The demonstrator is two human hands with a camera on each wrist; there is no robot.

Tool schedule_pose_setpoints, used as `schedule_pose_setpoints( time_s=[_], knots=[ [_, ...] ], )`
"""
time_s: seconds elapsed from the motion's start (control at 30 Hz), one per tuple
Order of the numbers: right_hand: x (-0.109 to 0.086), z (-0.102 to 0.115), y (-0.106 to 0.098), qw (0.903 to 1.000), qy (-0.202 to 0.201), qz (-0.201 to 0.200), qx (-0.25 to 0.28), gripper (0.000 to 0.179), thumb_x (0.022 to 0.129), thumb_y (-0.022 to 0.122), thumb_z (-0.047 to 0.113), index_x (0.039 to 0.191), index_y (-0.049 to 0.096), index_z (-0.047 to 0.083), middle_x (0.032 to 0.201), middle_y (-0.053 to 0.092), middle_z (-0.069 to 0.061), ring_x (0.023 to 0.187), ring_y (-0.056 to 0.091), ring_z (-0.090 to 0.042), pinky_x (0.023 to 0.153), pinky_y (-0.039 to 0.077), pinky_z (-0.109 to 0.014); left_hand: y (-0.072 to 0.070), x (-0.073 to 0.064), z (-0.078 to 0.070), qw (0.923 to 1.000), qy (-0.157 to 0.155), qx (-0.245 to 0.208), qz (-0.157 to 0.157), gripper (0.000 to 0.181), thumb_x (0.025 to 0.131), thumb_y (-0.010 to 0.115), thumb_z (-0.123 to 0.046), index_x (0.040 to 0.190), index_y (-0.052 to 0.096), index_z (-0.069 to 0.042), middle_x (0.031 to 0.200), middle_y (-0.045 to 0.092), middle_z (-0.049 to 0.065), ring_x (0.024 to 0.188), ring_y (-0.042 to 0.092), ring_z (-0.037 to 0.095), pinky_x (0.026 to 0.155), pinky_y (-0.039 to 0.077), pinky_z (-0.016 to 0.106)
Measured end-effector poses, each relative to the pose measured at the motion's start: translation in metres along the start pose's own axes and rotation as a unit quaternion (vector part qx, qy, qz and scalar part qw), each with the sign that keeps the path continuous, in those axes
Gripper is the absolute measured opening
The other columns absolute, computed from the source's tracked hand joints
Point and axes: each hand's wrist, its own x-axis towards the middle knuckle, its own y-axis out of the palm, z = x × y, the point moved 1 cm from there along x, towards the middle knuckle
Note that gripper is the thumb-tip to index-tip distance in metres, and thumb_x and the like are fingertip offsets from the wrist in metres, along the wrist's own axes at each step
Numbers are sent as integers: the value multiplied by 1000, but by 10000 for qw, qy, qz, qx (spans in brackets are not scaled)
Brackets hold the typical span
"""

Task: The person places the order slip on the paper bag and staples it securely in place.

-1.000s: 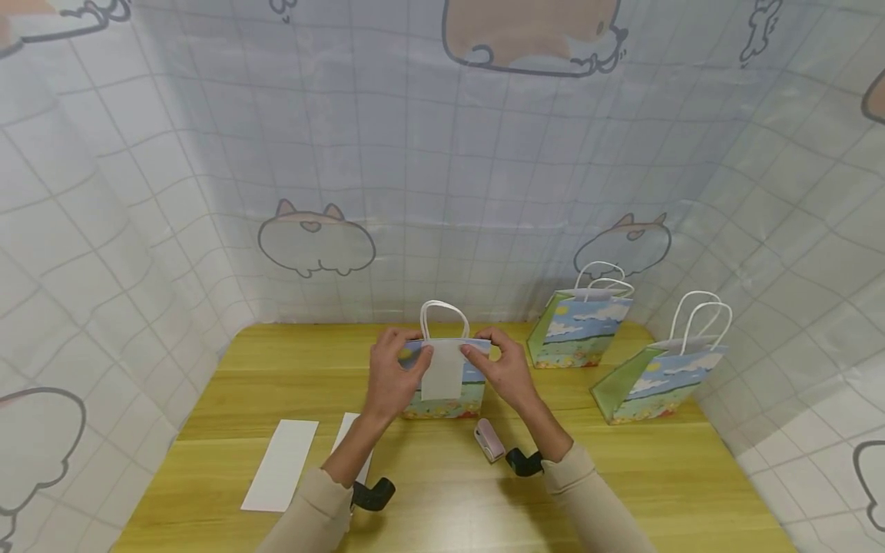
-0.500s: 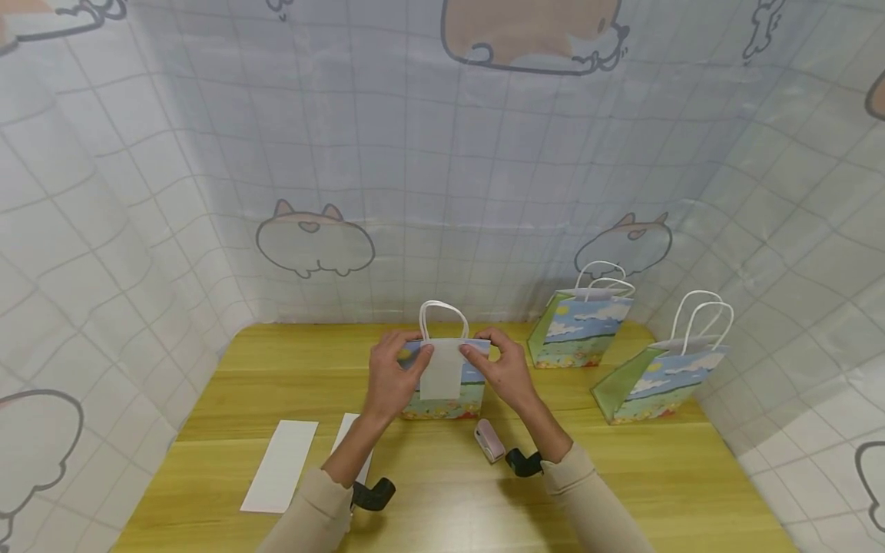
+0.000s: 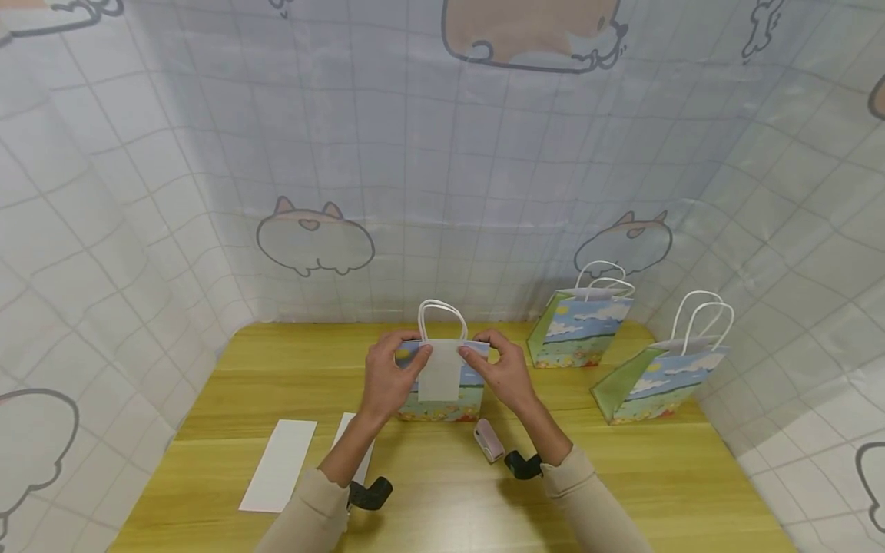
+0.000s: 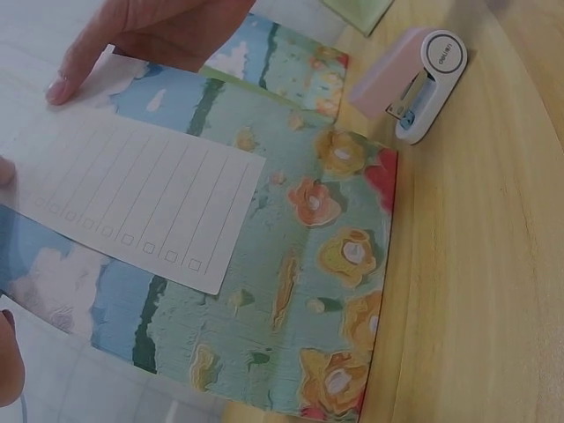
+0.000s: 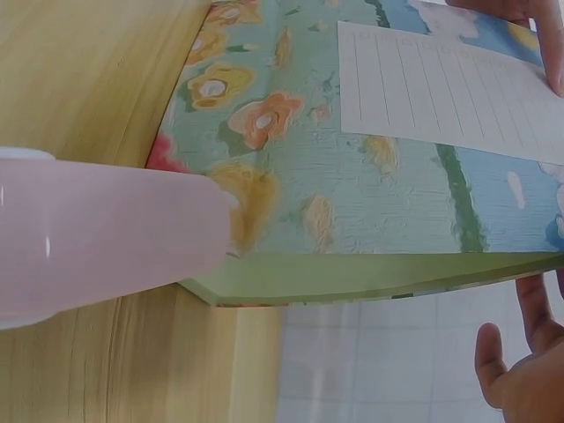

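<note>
A small paper gift bag point(image 3: 469, 399) with a painted meadow and white twisted handles stands in the middle of the table. Against its front, up at the top edge, lies a white lined sheet point(image 3: 439, 378) with a column of checkboxes, seen in the left wrist view. My left hand point(image 3: 387, 376) pinches the bag's rim at the sheet's left side, thumb in front and fingers behind. On the other side my right hand point(image 3: 505, 370) does likewise, its thumb on the sheet's upper right. A pink and white stapler point(image 4: 414, 84) lies just in front of the bag, near my right wrist.
Two matching gift bags, one farther back point(image 3: 584, 330) and one nearer point(image 3: 667, 384), stand at the right. A white paper strip point(image 3: 280, 465) lies on the table point(image 3: 442, 507) at the left; another strip point(image 3: 343, 427) is partly under my left forearm. Patterned curtains enclose the table's back and sides.
The bag and sheet have shifted very slightly to the left and towards me. Both hands keep their hold at the rim; the stapler stays put.
</note>
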Motion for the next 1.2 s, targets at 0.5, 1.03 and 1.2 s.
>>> schedule_pose_setpoints(
  time_s=[0.5, 1.03, 1.2],
  knots=[
    [-4, 33, -5, 9998, -118, 149, 42, 9, 93, 74, 14, 100, 68, 11, 92, 68, -3, 82, 63, -14, 71, 53, -37, -2, -1, 2, 10000, -12, 18, 7, 22, 89, 80, -22, 108, 74, -13, 108, 72, 5, 105, 62, 26, 106, 31, 60],
    [-5, 36, -4, 9995, -288, 116, 113, 13, 93, 73, 10, 104, 64, 7, 98, 66, -6, 86, 61, -32, 74, 50, -31, -1, -3, 1, 10000, -40, -69, 28, 22, 91, 78, -22, 108, 73, -11, 108, 70, 6, 104, 62, 24, 89, 50, 50],
    [-7, 40, -11, 9993, -353, 39, 92, 20, 93, 72, 9, 109, 63, 0, 105, 66, -12, 93, 59, -26, 82, 49, -51, 0, -3, 1, 9999, -94, -96, 32, 21, 91, 77, -23, 109, 72, -11, 109, 69, 5, 104, 62, 23, 86, 51, 48]
  ],
)
